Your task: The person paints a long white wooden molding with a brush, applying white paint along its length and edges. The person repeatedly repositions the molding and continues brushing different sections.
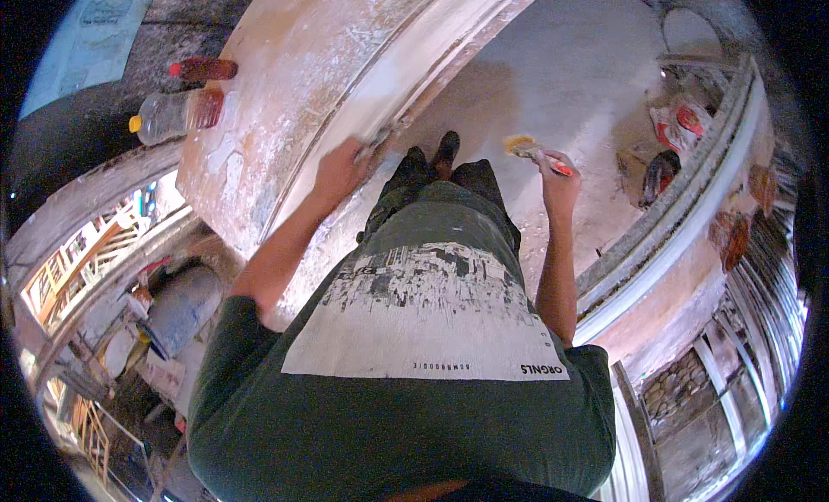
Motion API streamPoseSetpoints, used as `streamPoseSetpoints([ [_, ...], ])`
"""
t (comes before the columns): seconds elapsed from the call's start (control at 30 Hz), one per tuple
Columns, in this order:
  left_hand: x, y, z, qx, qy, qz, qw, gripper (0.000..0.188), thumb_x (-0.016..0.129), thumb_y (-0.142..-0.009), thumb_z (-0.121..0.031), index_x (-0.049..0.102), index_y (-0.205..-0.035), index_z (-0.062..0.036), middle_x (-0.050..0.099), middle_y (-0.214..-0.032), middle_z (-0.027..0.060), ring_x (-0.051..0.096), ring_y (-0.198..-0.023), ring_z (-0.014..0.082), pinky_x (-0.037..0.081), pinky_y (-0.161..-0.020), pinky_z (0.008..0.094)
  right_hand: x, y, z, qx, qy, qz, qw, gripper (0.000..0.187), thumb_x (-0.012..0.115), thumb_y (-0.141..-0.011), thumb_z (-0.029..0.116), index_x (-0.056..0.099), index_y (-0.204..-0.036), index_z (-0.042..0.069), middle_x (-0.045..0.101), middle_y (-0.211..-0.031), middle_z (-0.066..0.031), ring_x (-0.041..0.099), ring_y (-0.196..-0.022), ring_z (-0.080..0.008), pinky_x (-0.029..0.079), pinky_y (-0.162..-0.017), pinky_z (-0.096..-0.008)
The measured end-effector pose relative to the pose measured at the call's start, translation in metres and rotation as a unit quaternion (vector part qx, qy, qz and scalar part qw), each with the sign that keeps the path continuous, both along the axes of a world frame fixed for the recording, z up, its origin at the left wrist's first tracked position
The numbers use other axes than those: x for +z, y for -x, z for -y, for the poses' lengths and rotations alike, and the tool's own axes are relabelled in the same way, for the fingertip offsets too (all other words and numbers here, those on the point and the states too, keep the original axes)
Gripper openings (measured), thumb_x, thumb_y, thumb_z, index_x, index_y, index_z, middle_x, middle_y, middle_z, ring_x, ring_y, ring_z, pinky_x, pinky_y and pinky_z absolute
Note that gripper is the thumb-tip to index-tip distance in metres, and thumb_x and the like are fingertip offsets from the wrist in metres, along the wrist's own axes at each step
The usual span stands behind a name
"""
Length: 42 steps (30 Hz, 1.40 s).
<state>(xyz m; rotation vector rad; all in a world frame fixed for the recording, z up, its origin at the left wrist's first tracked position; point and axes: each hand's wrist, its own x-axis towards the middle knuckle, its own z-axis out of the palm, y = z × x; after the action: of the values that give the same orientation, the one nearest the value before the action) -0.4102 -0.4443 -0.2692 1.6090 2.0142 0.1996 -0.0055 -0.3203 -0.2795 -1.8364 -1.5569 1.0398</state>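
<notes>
Grips a flat paintbrush [523, 147] by its orange-red handle in the right hand [560, 187], with tan bristles clear of the closed fingers, toward the left.

Stretches both bare forearms forward: holds the right hand above the grey floor [570, 70], well apart from the left hand [341, 168], laid against a long pale board [393, 74] with fingers too blurred to tell clenched from loose. Shows at far left, by a stained tabletop [281, 61], a clear plastic bottle [168, 117], yellow-capped, with reddish liquid in its base, near a smaller red-capped bottle [210, 68] of dark reddish liquid.
</notes>
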Motion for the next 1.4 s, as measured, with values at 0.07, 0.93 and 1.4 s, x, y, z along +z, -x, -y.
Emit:
streamPoseSetpoints([
  [0.07, -0.008, -0.025, -0.085, -0.010, 0.005, 0.012, 1.000, 0.030, 0.056, -0.087, -0.031, 0.061, -0.106, -0.0090, 0.065, -0.100, 0.0187, 0.062, -0.095, 0.0392, 0.049, -0.082, 0.0483, 0.018, 0.003, -0.003, 0.033, -0.023, 0.051, 0.998, 0.019, 0.070, -0.085, 0.014, 0.069, -0.096, -0.001, 0.071, -0.081, -0.0103, 0.067, -0.074, -0.0136, 0.052, -0.070, -0.0254],
  [0.93, -0.012, -0.113, -0.460, -0.068, -0.072, 0.082, 0.992, 0.035, 0.062, -0.080, -0.032, 0.068, -0.100, -0.0042, 0.066, -0.105, 0.0196, 0.063, -0.098, 0.0367, 0.050, -0.085, 0.0456, 0.009, 0.118, -0.223, 0.523, -0.092, -0.224, 0.817, 0.027, 0.075, -0.076, 0.017, 0.066, -0.097, 0.004, 0.065, -0.094, -0.0123, 0.064, -0.087, -0.0303, 0.051, -0.076, -0.0382],
  [1.4, -0.001, -0.059, -0.100, 0.335, 0.082, 0.281, 0.895, 0.028, 0.063, -0.091, -0.018, 0.061, -0.117, -0.0069, 0.063, -0.087, 0.0058, 0.052, -0.070, 0.0120, 0.045, -0.064, 0.0283, 0.020, 0.065, -0.509, 0.241, -0.261, 0.025, 0.934, 0.022, 0.069, -0.083, 0.014, 0.070, -0.101, 0.001, 0.072, -0.090, -0.0108, 0.068, -0.084, -0.0162, 0.052, -0.075, -0.0290],
])
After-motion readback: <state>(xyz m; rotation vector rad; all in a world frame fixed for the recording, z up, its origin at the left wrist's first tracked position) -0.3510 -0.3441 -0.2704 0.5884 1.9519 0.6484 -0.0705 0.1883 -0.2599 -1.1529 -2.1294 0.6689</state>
